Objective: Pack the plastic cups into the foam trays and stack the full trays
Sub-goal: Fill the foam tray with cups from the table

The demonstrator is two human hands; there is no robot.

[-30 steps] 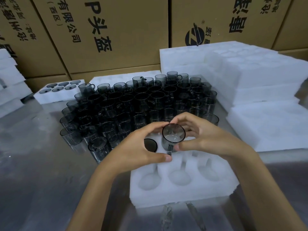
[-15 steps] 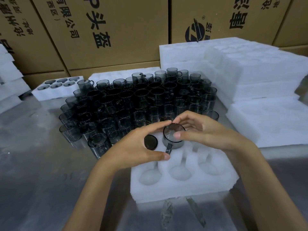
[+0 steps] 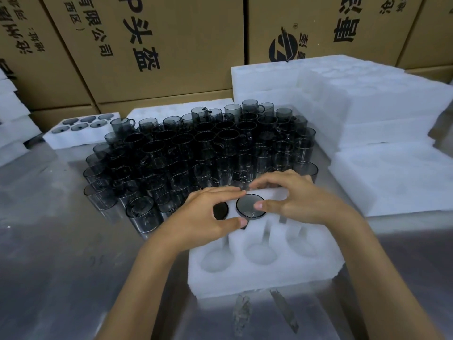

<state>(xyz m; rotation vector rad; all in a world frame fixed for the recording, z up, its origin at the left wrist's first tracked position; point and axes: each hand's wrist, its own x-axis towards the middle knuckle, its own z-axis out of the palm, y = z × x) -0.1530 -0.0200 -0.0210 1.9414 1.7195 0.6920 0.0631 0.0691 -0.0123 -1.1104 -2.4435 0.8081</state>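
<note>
A white foam tray (image 3: pixel 264 278) with round pockets lies on the metal table in front of me. A smoky grey plastic cup (image 3: pixel 250 206) sits sunk into its far middle pocket, only the rim showing. My right hand (image 3: pixel 294 200) pinches that rim with thumb and fingers. My left hand (image 3: pixel 208 217) curls around the same cup from the left, thumb by its handle. Another cup (image 3: pixel 220 211) fills the far left pocket. The three near pockets hold nothing. A big cluster of loose grey cups (image 3: pixel 203 153) stands just behind the tray.
Stacks of white foam trays (image 3: pixel 367 114) rise at the right, with more foam (image 3: pixel 9 123) at the left edge. A filled tray (image 3: pixel 81 131) sits at the back left. Cardboard boxes (image 3: pixel 147 45) wall the rear. Bare metal table (image 3: pixel 49 241) spreads to the left.
The cup was held above the far middle pocket; both hands have pushed it down until its rim is level with the foam. The hands moved slightly away from me.
</note>
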